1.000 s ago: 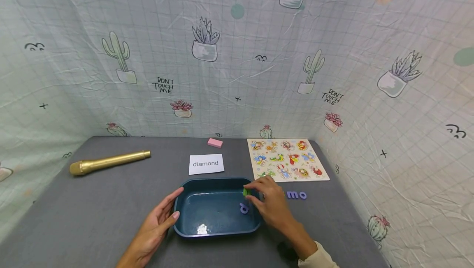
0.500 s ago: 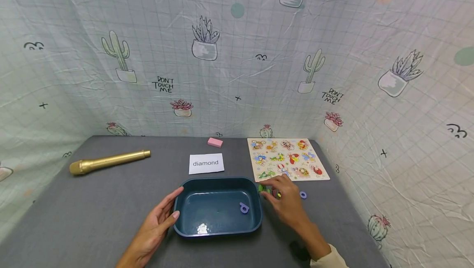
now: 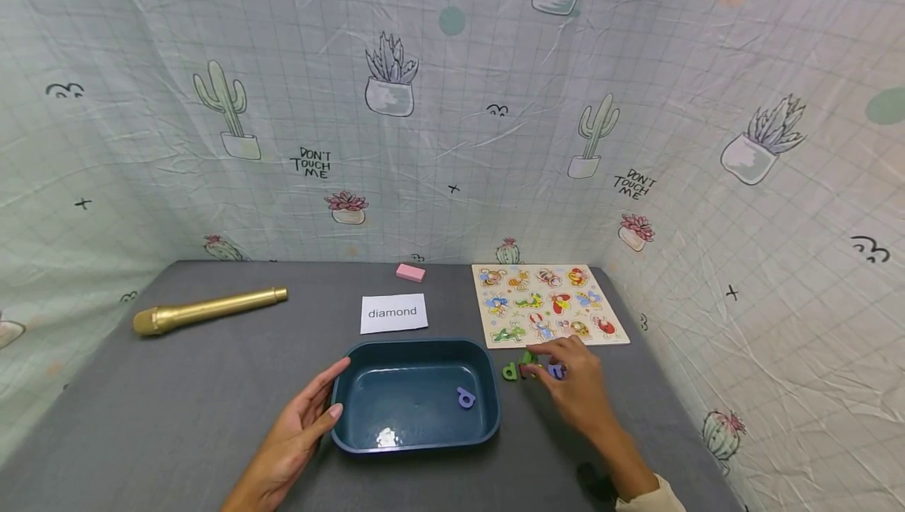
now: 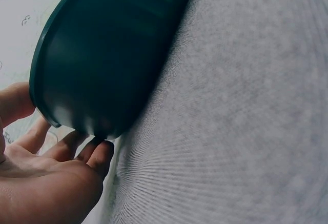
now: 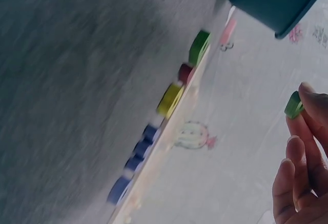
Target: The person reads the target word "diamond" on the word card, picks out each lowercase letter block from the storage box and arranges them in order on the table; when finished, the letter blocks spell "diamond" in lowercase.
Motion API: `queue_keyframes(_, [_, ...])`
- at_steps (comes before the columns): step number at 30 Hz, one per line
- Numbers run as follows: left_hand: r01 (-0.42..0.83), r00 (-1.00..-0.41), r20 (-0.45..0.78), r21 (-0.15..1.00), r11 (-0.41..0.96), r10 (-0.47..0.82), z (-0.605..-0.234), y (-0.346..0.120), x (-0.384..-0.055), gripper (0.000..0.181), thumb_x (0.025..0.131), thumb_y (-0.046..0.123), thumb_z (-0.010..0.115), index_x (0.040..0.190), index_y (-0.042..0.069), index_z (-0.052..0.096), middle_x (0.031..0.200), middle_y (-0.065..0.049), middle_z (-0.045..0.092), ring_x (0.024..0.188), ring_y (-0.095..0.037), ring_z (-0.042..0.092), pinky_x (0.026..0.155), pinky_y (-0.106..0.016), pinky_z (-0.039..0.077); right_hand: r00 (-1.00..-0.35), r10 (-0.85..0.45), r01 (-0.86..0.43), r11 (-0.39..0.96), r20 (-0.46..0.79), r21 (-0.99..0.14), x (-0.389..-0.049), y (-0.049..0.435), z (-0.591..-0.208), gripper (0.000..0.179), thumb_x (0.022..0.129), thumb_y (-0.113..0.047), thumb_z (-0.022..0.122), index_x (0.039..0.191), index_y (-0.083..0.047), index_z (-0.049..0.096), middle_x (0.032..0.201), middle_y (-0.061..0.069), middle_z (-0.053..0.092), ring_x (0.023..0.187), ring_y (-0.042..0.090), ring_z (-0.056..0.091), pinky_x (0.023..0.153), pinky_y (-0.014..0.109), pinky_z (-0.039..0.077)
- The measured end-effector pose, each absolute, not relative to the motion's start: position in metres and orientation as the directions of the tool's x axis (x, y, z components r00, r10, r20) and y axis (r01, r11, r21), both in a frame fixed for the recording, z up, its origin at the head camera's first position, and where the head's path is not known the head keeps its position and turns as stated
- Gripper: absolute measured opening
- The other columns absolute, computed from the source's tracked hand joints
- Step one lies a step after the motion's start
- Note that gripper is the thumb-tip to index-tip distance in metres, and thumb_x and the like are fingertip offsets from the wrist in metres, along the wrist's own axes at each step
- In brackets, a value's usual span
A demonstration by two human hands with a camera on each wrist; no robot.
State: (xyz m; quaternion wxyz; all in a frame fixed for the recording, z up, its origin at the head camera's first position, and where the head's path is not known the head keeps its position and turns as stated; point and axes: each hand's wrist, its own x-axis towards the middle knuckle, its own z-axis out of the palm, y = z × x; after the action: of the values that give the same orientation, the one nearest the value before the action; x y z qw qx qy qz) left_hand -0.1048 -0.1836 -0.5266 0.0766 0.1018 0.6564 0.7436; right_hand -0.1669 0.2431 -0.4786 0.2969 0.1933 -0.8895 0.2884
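My left hand [image 3: 297, 426] grips the left end of a dark blue-green plastic tray [image 3: 488, 433], thumb at the rim and fingers along the outer wall [image 4: 97, 65]. A purple letter [image 3: 466, 398], shaped like a d, lies inside near the right end. To the right of the tray, my right hand [image 3: 581, 388] pinches a small green letter [image 5: 293, 105] between thumb and fingertips, raised over a row of letters. That row has a green letter [image 3: 509, 371], a dark red one [image 5: 185, 73], a yellow one [image 5: 170, 100] and purple ones [image 5: 119, 189]. My hand partly hides them from above.
Behind the row lies a wooden insect puzzle board [image 3: 551, 305]. A white card [image 3: 393, 313] printed "diamond" sits behind the tray, with a pink eraser-like block [image 3: 411, 272] farther back. A gold microphone [image 3: 210, 310] lies at the left. Patterned cloth [image 3: 452, 151] hangs around the table.
My right hand, with the green letter in its fingertips, has moved right from over the tray's right end to above the letter row. My left hand and the tray have stayed put.
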Motion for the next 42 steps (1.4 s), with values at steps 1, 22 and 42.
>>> queue_keyframes(1, [0.022,-0.967,0.053,0.992,-0.126,0.247,-0.527,-0.184,-0.105,0.064,0.11,0.007,0.054,0.168,0.01,0.027,0.18,-0.012,0.011,0.146,0.021,0.03,0.111,-0.002,0.031,-0.744,-0.172,-0.517,0.76,0.646,-0.394,-0.168,0.246,-0.479,0.035,0.071,-0.005,0.098,0.102,-0.011,0.083,0.093,0.001,0.078,0.078,0.012,0.058,0.073,0.031,0.053])
queue_keyframes(22, [0.047,-0.96,0.084,0.989,-0.143,0.265,-0.53,-0.187,-0.104,0.064,0.11,0.004,0.052,0.168,0.007,0.025,0.18,-0.016,0.008,0.148,0.02,0.029,0.113,-0.003,0.031,-0.77,-0.176,-0.441,0.842,0.614,-0.312,-0.169,0.3,-0.482,0.037,0.065,-0.002,0.099,0.097,-0.011,0.084,0.089,0.001,0.079,0.073,0.02,0.063,0.062,0.028,0.047])
queue_keyframes(42, [0.051,-0.959,0.091,0.987,-0.154,0.267,-0.527,-0.187,-0.107,0.065,0.11,0.002,0.052,0.168,0.006,0.025,0.179,-0.016,0.009,0.149,0.019,0.029,0.113,-0.004,0.032,-0.892,-0.187,-0.333,0.887,0.411,-0.319,-0.183,0.331,-0.481,0.027,0.073,-0.006,0.096,0.096,-0.012,0.084,0.088,0.002,0.076,0.079,0.02,0.063,0.065,0.031,0.049])
